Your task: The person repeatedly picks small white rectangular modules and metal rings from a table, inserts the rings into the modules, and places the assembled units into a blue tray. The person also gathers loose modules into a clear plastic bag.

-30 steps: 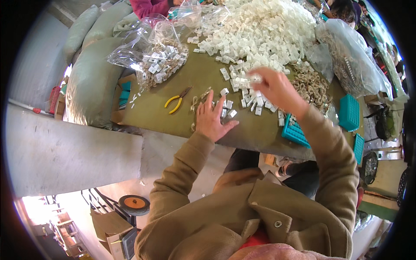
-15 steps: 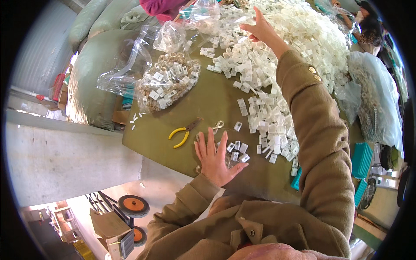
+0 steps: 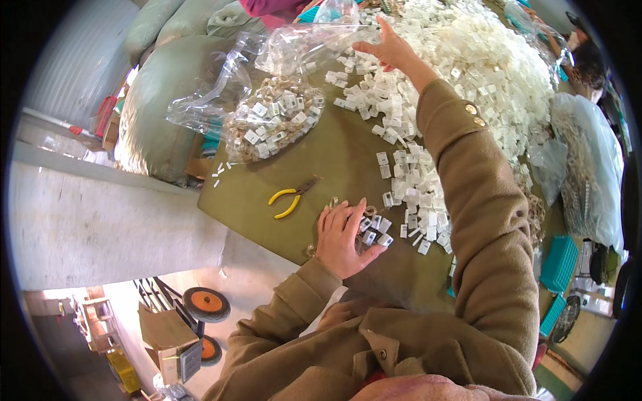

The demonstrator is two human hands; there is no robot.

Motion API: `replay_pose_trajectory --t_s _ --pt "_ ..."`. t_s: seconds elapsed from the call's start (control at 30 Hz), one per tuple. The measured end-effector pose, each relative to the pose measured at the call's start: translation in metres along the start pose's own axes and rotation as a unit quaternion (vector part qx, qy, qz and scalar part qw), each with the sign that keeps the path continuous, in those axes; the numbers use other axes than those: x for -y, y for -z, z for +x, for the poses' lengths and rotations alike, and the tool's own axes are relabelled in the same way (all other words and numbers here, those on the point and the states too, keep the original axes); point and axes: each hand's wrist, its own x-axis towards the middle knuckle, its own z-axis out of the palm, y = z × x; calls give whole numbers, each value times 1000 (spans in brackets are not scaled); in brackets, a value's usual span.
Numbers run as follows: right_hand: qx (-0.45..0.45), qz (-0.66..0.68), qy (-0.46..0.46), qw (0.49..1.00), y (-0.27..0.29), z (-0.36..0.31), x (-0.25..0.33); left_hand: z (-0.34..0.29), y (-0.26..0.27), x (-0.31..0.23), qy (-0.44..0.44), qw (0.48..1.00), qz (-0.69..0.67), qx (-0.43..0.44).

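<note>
My left hand (image 3: 341, 239) rests on a small bunch of white plastic pieces (image 3: 372, 230) joined to brownish cords. Its fingers curve over the bunch, close to one another, with the thumb spread apart; pieces show between thumb and index finger, while the palm hides the rest. Farther off, my right hand (image 3: 389, 51) reaches over the large heap of white pieces (image 3: 468, 73), index finger and thumb stretched apart. Clear plastic bags (image 3: 294, 47) lie close to its thumb; whether they touch is unclear. Yellow-handled pliers (image 3: 293, 197) lie left of my left hand.
A clear bag of corded white pieces (image 3: 274, 123) sits on the green table (image 3: 241, 190). Stuffed sacks (image 3: 157, 113) stand at the left. Teal baskets (image 3: 560, 264) and a large filled bag (image 3: 588, 174) are at the right. A person's purple sleeve (image 3: 274, 8) shows at the far edge.
My left hand's fingers have drawn closer together and bent over the bunch. The clear bags near my right hand have shifted and stretched out. The whole view has moved slightly.
</note>
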Motion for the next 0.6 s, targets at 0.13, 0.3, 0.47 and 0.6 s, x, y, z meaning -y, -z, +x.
replay_pose_trajectory --t_s 0.13,0.3,0.47,0.6 --pt "-27 -128 -4 991 -33 6 -4 8 -4 2 -7 1000 -16 -9" --pt "-135 1 86 987 20 -44 18 8 -10 2 -21 999 -11 -35" --pt "-192 50 95 975 112 -167 61 3 -20 6 -9 998 -5 -57" --pt "-188 161 57 967 130 -276 92 1 -31 0 -21 998 -35 -54"
